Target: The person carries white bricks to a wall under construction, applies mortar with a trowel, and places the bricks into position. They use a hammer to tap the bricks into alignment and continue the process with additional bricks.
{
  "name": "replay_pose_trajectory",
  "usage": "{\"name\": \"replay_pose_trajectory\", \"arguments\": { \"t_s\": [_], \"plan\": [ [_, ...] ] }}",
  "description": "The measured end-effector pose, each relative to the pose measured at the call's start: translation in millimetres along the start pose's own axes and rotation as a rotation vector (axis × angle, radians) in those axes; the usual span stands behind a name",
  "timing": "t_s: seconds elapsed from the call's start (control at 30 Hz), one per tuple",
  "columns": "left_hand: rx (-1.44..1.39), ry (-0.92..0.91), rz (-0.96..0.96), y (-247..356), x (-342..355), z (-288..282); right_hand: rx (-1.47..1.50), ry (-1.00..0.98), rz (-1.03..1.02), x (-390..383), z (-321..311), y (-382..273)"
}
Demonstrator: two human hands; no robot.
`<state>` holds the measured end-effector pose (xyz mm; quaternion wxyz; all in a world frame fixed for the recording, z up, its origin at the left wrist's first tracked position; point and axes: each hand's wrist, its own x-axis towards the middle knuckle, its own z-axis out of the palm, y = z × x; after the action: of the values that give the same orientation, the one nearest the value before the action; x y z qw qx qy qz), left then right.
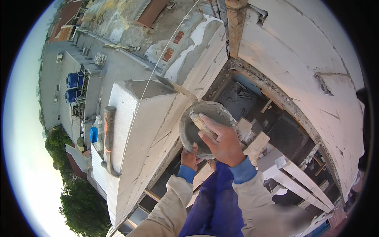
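Note:
My right hand (226, 144) is closed around the thick, mortar-caked handle of a trowel (177, 87). The handle lies over the bowl, and the blade points up and left to the top of the block wall; whether it touches the wall I cannot tell. With my left hand (189, 158) I grip the near left rim of a round bowl (183, 136) holding some grey wet mortar. Left of the bowl, a large white block (125, 102) sits on the wall, its far end face smeared with grey mortar. A hammer (109, 130) lies along the block's outer edge.
A taut string (152, 69) runs along the wall top. Beyond the wall the ground drops to roofs and blue tanks (74, 80). Below me are planks (302, 177) and a deep opening. A pale block wall (292, 47) and wooden post (235, 27) stand right.

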<state>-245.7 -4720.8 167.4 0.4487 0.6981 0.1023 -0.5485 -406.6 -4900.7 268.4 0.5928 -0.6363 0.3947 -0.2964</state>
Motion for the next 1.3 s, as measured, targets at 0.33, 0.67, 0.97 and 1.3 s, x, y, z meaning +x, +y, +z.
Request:
{"name": "replay_pose_trajectory", "arguments": {
  "t_s": [0.33, 0.67, 0.97, 1.3],
  "plan": [
    [0.320, -0.113, -0.053, -50, 3, 2, -0.183, 0.071, 0.620, -210, -23, -3],
    [1.025, -0.483, 0.334, -83, 6, 87, -0.709, 0.066, 0.935, -244, -39, 125],
    [1.203, -0.857, 0.234, -155, 76, 135, 0.347, 0.321, 0.950, -337, -31, 202],
    [1.087, -0.824, -0.056, -292, 175, 144, 1.636, 0.849, 0.709, -452, 26, 326]
  ]
}}
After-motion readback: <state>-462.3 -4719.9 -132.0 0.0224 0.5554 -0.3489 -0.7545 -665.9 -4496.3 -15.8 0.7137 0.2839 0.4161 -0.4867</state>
